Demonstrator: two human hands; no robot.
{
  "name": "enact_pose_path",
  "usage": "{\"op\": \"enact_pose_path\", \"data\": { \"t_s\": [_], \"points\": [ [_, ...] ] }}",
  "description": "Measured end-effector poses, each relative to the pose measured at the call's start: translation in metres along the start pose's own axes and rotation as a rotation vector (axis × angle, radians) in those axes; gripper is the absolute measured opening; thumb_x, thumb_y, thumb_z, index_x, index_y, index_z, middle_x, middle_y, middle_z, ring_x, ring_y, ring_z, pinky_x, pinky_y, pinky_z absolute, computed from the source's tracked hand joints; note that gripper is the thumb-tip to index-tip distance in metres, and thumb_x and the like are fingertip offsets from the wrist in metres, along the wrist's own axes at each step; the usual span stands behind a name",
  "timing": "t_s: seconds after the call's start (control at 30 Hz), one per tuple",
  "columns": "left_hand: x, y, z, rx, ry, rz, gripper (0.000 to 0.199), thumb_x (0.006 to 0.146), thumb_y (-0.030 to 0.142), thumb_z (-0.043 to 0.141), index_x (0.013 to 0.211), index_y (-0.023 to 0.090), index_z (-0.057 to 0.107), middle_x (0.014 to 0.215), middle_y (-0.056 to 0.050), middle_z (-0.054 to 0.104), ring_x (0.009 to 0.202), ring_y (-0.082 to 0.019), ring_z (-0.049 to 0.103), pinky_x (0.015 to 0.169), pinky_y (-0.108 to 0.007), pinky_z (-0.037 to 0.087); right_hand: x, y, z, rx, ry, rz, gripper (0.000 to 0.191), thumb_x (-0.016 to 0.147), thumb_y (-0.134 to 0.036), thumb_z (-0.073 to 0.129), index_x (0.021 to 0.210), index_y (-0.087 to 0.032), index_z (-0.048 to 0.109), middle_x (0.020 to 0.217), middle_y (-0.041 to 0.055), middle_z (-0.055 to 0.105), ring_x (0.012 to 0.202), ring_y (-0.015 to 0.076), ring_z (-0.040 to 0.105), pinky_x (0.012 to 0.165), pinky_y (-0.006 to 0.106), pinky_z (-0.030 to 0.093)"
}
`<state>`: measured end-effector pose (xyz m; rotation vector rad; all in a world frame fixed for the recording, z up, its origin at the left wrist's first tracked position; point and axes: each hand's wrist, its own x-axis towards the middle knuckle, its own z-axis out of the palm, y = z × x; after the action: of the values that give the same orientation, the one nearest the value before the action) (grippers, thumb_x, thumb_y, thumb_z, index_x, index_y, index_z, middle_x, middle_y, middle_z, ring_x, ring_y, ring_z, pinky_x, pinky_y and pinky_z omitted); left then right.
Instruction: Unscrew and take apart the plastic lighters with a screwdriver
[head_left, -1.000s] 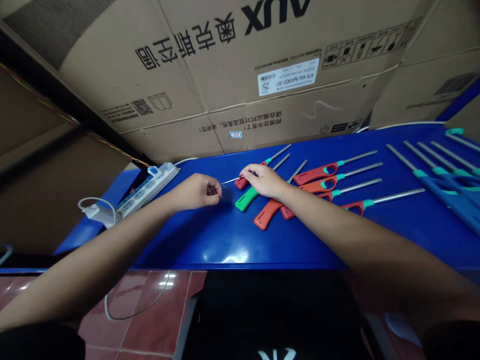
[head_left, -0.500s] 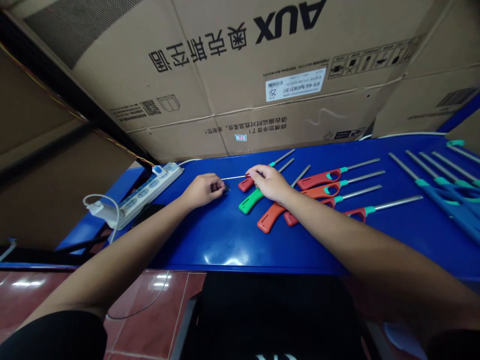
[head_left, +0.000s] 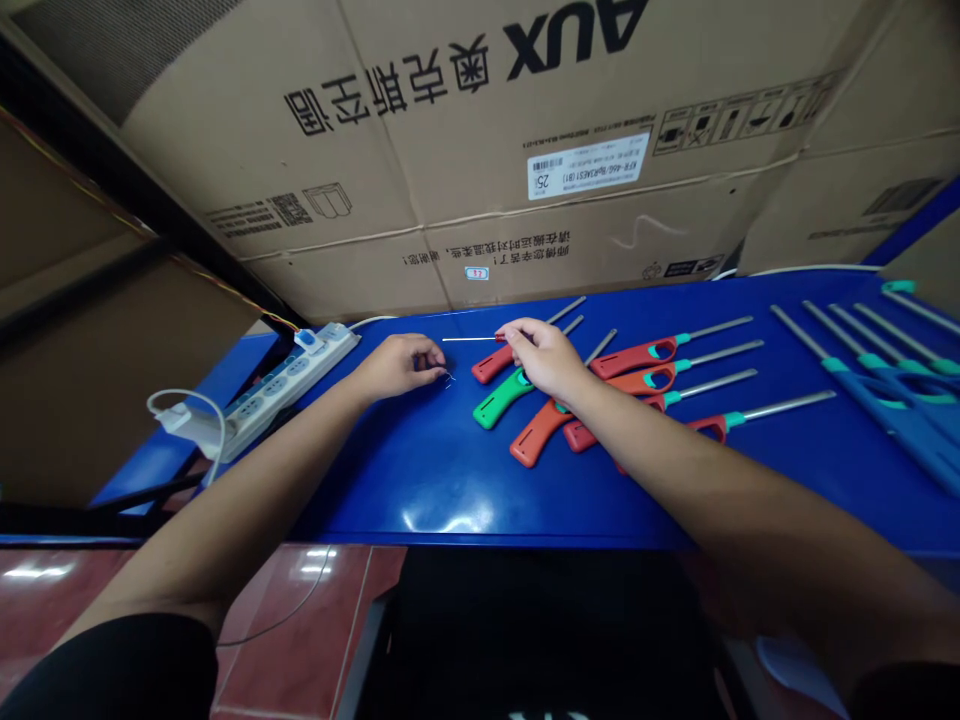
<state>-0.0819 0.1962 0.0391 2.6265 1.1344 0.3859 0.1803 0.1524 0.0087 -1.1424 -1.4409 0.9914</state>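
Observation:
My right hand (head_left: 541,358) pinches the red handle of a thin screwdriver (head_left: 471,340), its metal shaft pointing left towards my other hand. My left hand (head_left: 403,366) has its fingers closed on a small thin wire piece (head_left: 449,379) that sticks out at the fingertips. The shaft's tip is near the left fingers and looks apart from them. Below and beside my right hand lie a red lighter (head_left: 491,365), a green lighter (head_left: 496,402) and an orange lighter (head_left: 534,440), partly hidden by that hand.
Several red and orange lighters (head_left: 634,358) lie to the right on the blue table (head_left: 450,470). Blue lighters (head_left: 892,400) are at the far right. A white power strip (head_left: 281,385) is at the left. A large cardboard box (head_left: 465,150) stands behind.
The screwdriver's shaft has risen slightly, and its tip now shows clear of my left fingers. My left hand has shifted a little left and up. The view has moved slightly.

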Motion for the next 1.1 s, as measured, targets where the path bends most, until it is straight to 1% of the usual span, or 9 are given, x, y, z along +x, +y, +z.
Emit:
{"op": "enact_pose_path", "data": {
  "t_s": [0.2,0.37,0.47,0.57,0.6,0.7,0.77,0.93,1.1],
  "points": [
    [-0.001,0.003,0.002,0.081,-0.056,0.094,0.020,0.083,0.037,0.063,0.083,0.018,0.068,0.079,-0.003,0.066,0.072,-0.014,0.059,0.070,-0.025,0.045,-0.001,0.000,-0.001,0.023,-0.015,0.011,0.023,0.093,-0.039,0.053,0.094,-0.022,0.069,0.067,-0.0006,0.059,0.071,0.0171,0.058,0.068,0.031,0.048],
    [-0.001,0.005,-0.007,0.056,-0.055,0.091,0.022,0.084,0.038,0.062,0.084,0.018,0.071,0.079,-0.004,0.067,0.068,-0.013,0.058,0.069,-0.025,0.045,0.000,0.000,-0.001,0.033,-0.009,0.008,0.022,0.093,-0.035,0.053,0.094,-0.020,0.069,0.070,0.0002,0.061,0.069,0.0162,0.058,0.069,0.032,0.049],
    [0.006,0.008,-0.009,-0.006,0.071,-0.066,0.029,0.087,0.044,0.059,0.086,0.018,0.072,0.078,-0.004,0.070,0.068,-0.014,0.060,0.068,-0.025,0.046,0.002,-0.003,-0.004,0.038,0.020,-0.005,0.023,0.092,-0.038,0.056,0.095,-0.019,0.070,0.074,0.0016,0.065,0.068,0.0159,0.060,0.070,0.033,0.051],
    [0.015,0.021,-0.001,-0.161,0.280,-0.334,0.043,0.097,0.048,0.043,0.092,0.016,0.071,0.081,-0.006,0.073,0.071,-0.016,0.064,0.067,-0.026,0.049,0.002,-0.016,-0.016,0.030,0.052,-0.038,0.025,0.085,-0.041,0.067,0.096,-0.019,0.071,0.078,0.0034,0.070,0.067,0.0167,0.062,0.068,0.034,0.052],
    [0.017,0.028,0.004,-0.216,0.304,-0.364,0.046,0.098,0.048,0.038,0.097,0.015,0.071,0.086,-0.007,0.074,0.074,-0.017,0.065,0.068,-0.027,0.050,0.002,-0.022,-0.022,0.004,0.070,-0.070,0.026,0.082,-0.041,0.071,0.095,-0.019,0.072,0.079,0.0040,0.071,0.066,0.0172,0.063,0.067,0.034,0.052],
    [0.019,0.051,0.019,-0.144,0.159,-0.196,0.039,0.088,0.047,0.060,0.108,0.016,0.071,0.106,-0.009,0.074,0.092,-0.022,0.068,0.082,-0.033,0.052,0.002,-0.044,-0.039,-0.226,0.164,-0.238,0.026,0.078,-0.044,0.076,0.083,-0.019,0.074,0.072,0.0039,0.070,0.064,0.0176,0.061,0.064,0.033,0.046],
    [0.017,0.062,0.027,-0.017,0.083,-0.122,0.046,0.081,0.048,0.068,0.114,0.016,0.070,0.107,-0.010,0.073,0.097,-0.027,0.066,0.086,-0.038,0.050,0.004,-0.057,-0.042,-0.462,0.154,-0.349,0.033,0.081,-0.051,0.072,0.072,-0.019,0.072,0.064,0.0032,0.066,0.061,0.0165,0.057,0.062,0.032,0.041],
    [0.013,0.065,0.040,0.064,0.046,-0.149,0.030,0.079,0.037,0.072,0.103,0.019,0.072,0.094,-0.006,0.073,0.088,-0.024,0.065,0.081,-0.036,0.049,0.019,-0.075,-0.020,-1.035,-0.127,-0.545,0.050,0.092,-0.054,0.052,0.059,-0.018,0.065,0.060,0.0048,0.063,0.059,0.0163,0.051,0.058,0.032,0.025],
    [0.012,0.066,0.042,0.061,0.079,-0.158,0.026,0.076,0.032,0.074,0.098,0.018,0.072,0.094,-0.006,0.073,0.088,-0.024,0.064,0.082,-0.037,0.048,0.026,-0.073,-0.002,-1.136,-0.207,-0.529,0.053,0.096,-0.048,0.042,0.060,-0.018,0.066,0.061,0.0054,0.065,0.058,0.0157,0.050,0.057,0.032,0.022]
  ]
}}
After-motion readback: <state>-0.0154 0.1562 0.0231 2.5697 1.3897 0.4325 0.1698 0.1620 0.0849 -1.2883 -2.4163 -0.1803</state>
